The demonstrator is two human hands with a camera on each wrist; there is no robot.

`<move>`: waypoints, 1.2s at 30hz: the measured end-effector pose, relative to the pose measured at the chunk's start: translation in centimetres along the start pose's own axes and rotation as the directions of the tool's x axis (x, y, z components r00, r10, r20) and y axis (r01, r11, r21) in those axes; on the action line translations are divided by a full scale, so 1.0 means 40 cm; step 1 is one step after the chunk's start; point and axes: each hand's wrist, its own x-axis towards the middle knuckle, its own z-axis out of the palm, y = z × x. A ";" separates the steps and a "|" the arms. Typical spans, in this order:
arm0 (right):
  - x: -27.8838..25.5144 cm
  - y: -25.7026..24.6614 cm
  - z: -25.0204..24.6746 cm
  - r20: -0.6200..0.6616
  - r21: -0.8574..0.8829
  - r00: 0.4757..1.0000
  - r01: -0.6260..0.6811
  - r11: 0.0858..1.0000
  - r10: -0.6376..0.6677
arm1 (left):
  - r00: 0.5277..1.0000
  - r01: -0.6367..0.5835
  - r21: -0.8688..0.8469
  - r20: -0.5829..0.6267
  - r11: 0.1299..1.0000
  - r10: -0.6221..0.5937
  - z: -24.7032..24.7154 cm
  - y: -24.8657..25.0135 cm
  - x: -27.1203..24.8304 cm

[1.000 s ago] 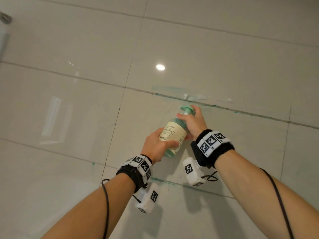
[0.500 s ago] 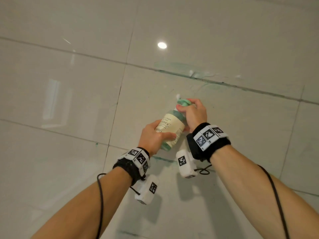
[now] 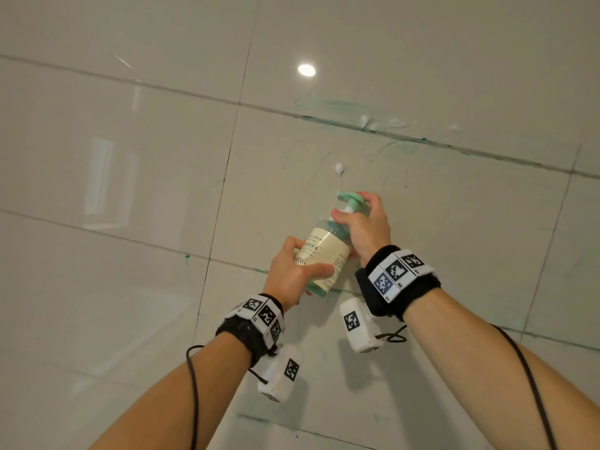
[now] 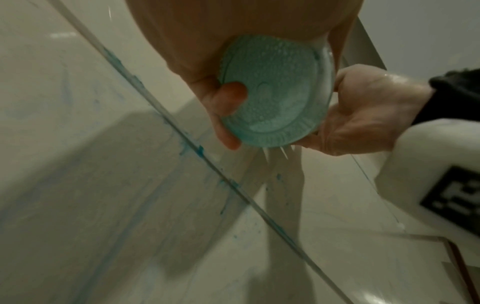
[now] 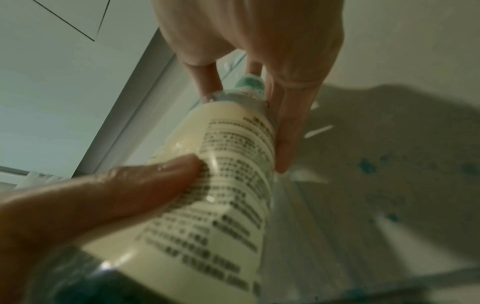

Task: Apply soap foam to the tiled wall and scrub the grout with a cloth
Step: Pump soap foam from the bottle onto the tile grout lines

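Foam bottle (image 3: pixel 325 251) now sits lower-centre; my left hand (image 3: pixel 290 275) grips it, right hand (image 3: pixel 368 226) clasps the raised pump (image 3: pixel 352 199), and a new dab (image 3: pixel 339 169) marks the tile.

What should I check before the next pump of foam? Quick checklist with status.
1. Left hand grips the soap bottle body: ok.
2. Right hand on the pump head: ok.
3. Nozzle points at the tiled wall: ok.
4. Foam landing on a grout line: not ok; the fresh foam blob sits on the tile face, below it.
5. Cloth ready for scrubbing: cannot tell, none in view.
6. Soap left in the bottle: cannot tell.
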 end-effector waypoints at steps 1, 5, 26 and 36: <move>0.001 0.002 0.000 -0.006 0.004 1.000 0.000 1.000 0.000 | 1.000 -0.001 0.004 -0.005 1.000 0.001 -0.002 0.000 0.001; 0.005 0.009 0.003 -0.039 0.024 0.999 0.012 1.000 -0.011 | 1.000 -0.005 0.009 -0.019 1.000 0.005 -0.009 0.005 0.006; -0.091 0.111 -0.032 0.050 0.025 0.993 -0.105 0.994 0.104 | 0.997 0.068 -0.023 0.050 0.997 -0.067 0.007 -0.120 -0.070; -0.117 0.162 -0.022 -0.021 0.080 0.996 -0.089 0.993 0.091 | 0.996 0.074 -0.002 0.056 0.997 -0.074 -0.016 -0.157 -0.082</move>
